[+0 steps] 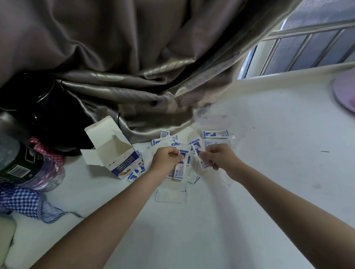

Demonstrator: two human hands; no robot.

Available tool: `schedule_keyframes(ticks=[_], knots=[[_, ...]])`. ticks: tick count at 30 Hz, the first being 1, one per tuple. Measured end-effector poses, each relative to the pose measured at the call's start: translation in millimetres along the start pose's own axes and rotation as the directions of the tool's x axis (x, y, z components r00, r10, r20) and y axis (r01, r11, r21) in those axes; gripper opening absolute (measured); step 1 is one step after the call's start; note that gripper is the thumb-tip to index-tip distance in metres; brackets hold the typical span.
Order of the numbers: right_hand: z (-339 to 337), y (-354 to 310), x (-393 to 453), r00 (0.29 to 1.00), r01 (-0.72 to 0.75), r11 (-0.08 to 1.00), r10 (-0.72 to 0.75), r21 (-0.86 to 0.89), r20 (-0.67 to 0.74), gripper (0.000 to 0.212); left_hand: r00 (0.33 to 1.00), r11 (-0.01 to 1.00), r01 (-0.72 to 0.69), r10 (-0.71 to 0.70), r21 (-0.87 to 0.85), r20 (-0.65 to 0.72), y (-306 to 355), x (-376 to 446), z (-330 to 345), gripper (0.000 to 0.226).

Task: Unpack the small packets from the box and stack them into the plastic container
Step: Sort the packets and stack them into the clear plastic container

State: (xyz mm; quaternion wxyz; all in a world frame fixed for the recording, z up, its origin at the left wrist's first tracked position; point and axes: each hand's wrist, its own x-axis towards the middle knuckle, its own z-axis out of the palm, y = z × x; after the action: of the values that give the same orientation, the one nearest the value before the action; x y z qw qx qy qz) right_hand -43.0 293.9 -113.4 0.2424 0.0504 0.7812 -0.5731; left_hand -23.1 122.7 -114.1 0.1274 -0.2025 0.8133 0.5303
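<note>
A pale counter runs under a barred window, with a grey satin curtain draped across its far side. A plastic bottle and checked cloth lie at the left. The open box lies on its side beside scattered packets. The left hand and right hand each pinch packets in curled fingers, just before the clear plastic container, which holds a small stack.

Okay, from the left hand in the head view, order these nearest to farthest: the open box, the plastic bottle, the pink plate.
1. Open box: just left of the left hand.
2. Plastic bottle: far left edge of the table.
3. Pink plate: far right, beyond the right hand.
</note>
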Motion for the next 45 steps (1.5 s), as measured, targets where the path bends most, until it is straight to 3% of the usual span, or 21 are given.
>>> schedule_keyframes(ticks=[3, 5, 7, 9, 10, 11, 13, 16, 20, 24, 28, 34, 37, 39, 42, 45], knots=[[8, -1, -4, 0.985, -0.103, 0.991, 0.089, 0.088, 0.149, 0.027, 0.991, 0.957, 0.13, -0.132, -0.26, 0.008, 4, -2, 4, 0.006], [16, -1, -4, 0.974, -0.163, 0.979, 0.139, 0.125, 0.179, 0.03, 0.987, 0.947, 0.159, -0.153, -0.279, 0.041, 4, -5, 6, 0.01], [23, -2, -2, 0.978, -0.177, 0.982, 0.168, 0.065, 0.12, 0.027, 0.988, 0.953, 0.148, -0.134, -0.264, 0.07, 3, -6, 7, 0.003], [24, -3, -1, 0.995, -0.095, 0.967, 0.093, -0.235, -0.018, 0.015, 0.999, 0.999, 0.019, -0.017, -0.05, 0.041, -3, -3, 3, 0.017], [22, -2, 0, 0.998, -0.028, 0.904, 0.0, -0.427, -0.064, 0.011, 0.996, 0.978, -0.087, 0.082, 0.188, 0.035, -8, -1, -1, 0.024], [20, 0, -1, 0.993, 0.035, 0.807, -0.094, -0.59, -0.07, 0.013, 0.983, 0.893, -0.186, 0.171, 0.409, 0.073, -12, 2, -6, 0.032], [14, 9, -2, 0.98, 0.118, 0.616, -0.201, -0.779, -0.011, 0.021, 0.944, 0.701, -0.329, 0.259, 0.633, 0.204, -19, 8, -14, 0.047], [7, 22, -4, 0.976, 0.145, 0.43, -0.209, -0.891, 0.057, 0.018, 0.896, 0.528, -0.445, 0.255, 0.723, 0.365, -23, 12, -13, 0.054], [1, 35, -8, 0.983, 0.064, 0.495, -0.179, -0.866, -0.029, 0.02, 0.898, 0.487, -0.439, 0.224, 0.755, 0.378, -22, 17, -5, 0.047], [-11, 37, -13, 0.97, -0.055, 0.434, -0.19, -0.899, -0.151, 0.023, 0.885, 0.475, -0.456, 0.158, 0.753, 0.437, -18, 19, -12, 0.054], [-7, 42, -12, 0.955, -0.263, 0.522, 0.023, -0.812, -0.295, 0.027, 0.879, 0.439, -0.472, 0.166, 0.764, 0.448, -21, 13, -12, 0.052], [24, 32, -1, 0.979, -0.145, 0.707, -0.001, -0.692, -0.206, 0.017, 0.908, 0.459, -0.419, 0.235, 0.783, 0.348, -11, 12, -7, 0.037], [20, 20, 4, 0.976, -0.118, 0.803, -0.015, -0.584, -0.218, 0.032, 0.916, 0.544, -0.399, 0.272, 0.738, 0.295, -7, 12, -8, 0.032], [14, 13, 2, 0.947, -0.108, 0.879, -0.052, -0.464, -0.318, 0.02, 0.921, 0.6, -0.384, 0.302, 0.702, 0.246, -1, 10, -9, 0.029], [14, 4, -4, 0.905, -0.006, 0.985, -0.068, -0.174, -0.419, 0.023, 0.929, 0.657, -0.352, 0.332, 0.666, 0.164, 6, 8, -7, 0.027], [23, -10, -15, 0.978, 0.084, 0.993, -0.066, 0.085, -0.197, 0.014, 0.949, 0.751, -0.299, 0.299, 0.589, 0.1, 12, 6, -1, 0.028]])
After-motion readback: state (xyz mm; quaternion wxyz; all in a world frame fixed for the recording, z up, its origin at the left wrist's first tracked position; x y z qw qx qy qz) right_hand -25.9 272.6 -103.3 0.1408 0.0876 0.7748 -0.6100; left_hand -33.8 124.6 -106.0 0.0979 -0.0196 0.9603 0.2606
